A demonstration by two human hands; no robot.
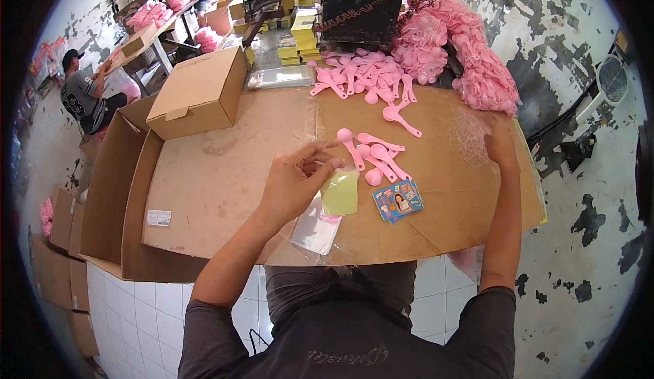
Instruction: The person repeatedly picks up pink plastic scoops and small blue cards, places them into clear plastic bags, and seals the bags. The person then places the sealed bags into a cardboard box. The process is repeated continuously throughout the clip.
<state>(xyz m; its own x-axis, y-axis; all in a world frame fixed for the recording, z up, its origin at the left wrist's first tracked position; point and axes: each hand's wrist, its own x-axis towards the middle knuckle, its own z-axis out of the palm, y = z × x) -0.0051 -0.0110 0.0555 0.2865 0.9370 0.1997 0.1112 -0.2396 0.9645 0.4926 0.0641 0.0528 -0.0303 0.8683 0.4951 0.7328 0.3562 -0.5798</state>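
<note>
yellow-green card (pixel 340 194) in clear sleeve, flat

floor (pixel 586 270): grey concrete, dark patches | counter front (pixel 136 311): white tiles | far workbench (pixel 153 35) in daylight

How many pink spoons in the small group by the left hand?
4 pink plastic spoons by my count, fanned on the brown cardboard sheet, right of the left hand, above the printed cards. Overlaps may hide more.

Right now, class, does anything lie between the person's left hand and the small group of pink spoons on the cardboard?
Nothing visible does. The left hand pinches a clear plastic bag with a yellow card inside, and the pink spoons lie just to its right on bare cardboard. The right hand rests farther right, at the cardboard's edge.
</note>
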